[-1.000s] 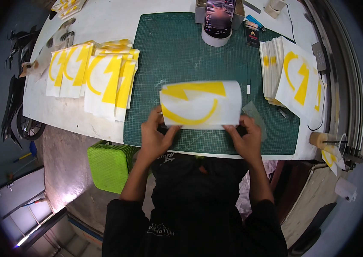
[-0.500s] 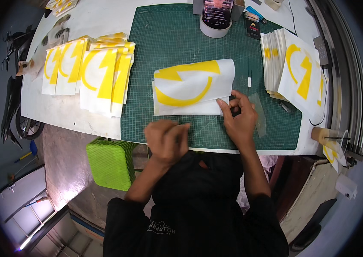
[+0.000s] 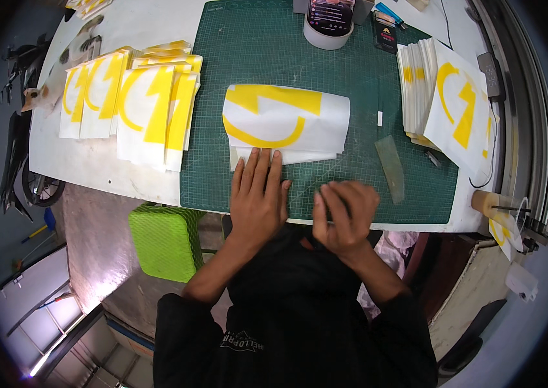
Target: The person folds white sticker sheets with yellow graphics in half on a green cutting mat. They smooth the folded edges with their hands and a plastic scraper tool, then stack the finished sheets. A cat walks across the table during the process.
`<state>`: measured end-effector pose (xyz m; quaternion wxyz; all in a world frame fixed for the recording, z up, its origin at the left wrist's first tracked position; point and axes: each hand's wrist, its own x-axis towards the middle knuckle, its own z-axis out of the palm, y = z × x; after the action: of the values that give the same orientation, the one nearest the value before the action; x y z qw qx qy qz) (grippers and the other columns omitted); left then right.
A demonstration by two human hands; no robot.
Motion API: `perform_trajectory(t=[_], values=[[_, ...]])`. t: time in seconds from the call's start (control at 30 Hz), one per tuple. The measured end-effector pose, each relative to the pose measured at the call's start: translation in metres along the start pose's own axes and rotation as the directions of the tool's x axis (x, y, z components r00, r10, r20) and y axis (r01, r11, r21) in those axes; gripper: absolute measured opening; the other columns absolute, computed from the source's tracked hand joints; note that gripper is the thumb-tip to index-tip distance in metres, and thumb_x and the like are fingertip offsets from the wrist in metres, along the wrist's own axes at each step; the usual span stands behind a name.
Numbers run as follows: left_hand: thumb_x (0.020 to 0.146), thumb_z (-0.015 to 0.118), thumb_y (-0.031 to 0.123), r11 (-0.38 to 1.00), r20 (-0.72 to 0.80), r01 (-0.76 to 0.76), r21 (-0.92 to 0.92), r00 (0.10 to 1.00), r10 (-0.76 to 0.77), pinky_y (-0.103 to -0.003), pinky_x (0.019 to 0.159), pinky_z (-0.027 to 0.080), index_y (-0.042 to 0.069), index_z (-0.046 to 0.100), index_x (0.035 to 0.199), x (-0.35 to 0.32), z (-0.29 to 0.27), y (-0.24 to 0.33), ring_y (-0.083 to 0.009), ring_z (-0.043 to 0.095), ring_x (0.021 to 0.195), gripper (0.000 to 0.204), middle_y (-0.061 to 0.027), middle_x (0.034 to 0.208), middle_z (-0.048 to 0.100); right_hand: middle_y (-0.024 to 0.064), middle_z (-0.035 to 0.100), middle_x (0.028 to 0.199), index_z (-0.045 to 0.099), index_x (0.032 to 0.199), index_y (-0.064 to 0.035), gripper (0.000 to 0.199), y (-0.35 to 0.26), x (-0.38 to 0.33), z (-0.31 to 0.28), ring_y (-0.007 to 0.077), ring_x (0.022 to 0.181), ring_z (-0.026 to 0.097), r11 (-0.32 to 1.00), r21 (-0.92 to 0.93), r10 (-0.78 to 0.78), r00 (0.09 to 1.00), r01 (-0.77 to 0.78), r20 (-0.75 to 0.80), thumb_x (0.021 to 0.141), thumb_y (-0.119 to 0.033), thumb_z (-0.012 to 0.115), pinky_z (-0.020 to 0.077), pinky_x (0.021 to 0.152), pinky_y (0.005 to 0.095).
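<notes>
Folded as it is across the green mat (image 3: 274,55), the white sheet (image 3: 322,119) with yellow print lies between the piles, its under layer showing past the near edge. The left hand (image 3: 256,191) rests flat there, fingers extended and slightly spread, fingertips on the near edge, pinching nothing. The right hand (image 3: 345,213) is apart from the sheet, fingers curled and blurred; whether they pinch anything cannot be told. A clear strip (image 3: 390,171) lies to its right. Printed piles stand on both sides, left pile (image 3: 138,136) and right pile (image 3: 448,116). Beyond the sheet, a phone (image 3: 330,14) sits in a white stand (image 3: 327,41).
</notes>
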<state>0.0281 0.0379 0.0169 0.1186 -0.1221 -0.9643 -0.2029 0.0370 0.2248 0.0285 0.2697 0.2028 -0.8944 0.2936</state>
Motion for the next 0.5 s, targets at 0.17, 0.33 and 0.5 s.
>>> perform_trajectory(t=[0.17,0.33,0.5], values=[[0.096,0.067,0.012,1.000,-0.014,-0.020,-0.001,1.000,0.020,-0.058,0.116,0.040,-0.003,0.060,0.142,-0.003,0.001,-0.001,-0.0433,0.054,0.139,0.049,-0.0252,0.146,0.058,0.0184,0.069,0.128,0.071,0.120,0.0049,0.033,-0.008,0.004,0.016,0.0340,0.124,0.064,0.999,0.034,0.000,0.979,-0.007,0.203,0.091,-0.010,0.071,0.0429,0.113,0.0556],[0.097,0.067,0.013,1.000,-0.013,-0.029,0.003,1.000,0.029,-0.056,0.116,0.040,-0.002,0.061,0.141,-0.003,0.001,-0.001,-0.0418,0.055,0.138,0.047,-0.0242,0.145,0.060,0.0204,0.066,0.134,0.070,0.124,0.0060,0.037,0.000,0.011,0.026,0.0355,0.129,0.060,1.000,0.012,0.020,0.964,-0.024,0.265,0.093,-0.013,0.071,0.0405,0.115,0.0580],[0.098,0.065,0.014,0.999,0.029,-0.028,0.039,0.999,0.026,-0.054,0.117,0.040,-0.002,0.062,0.142,-0.010,-0.002,0.000,-0.0387,0.056,0.139,0.046,-0.0235,0.144,0.061,0.0209,0.066,0.136,0.069,0.127,0.0068,0.040,0.002,0.002,0.023,0.0365,0.130,0.061,0.999,0.026,0.028,0.956,-0.037,0.293,0.092,-0.013,0.074,0.0376,0.116,0.0586]])
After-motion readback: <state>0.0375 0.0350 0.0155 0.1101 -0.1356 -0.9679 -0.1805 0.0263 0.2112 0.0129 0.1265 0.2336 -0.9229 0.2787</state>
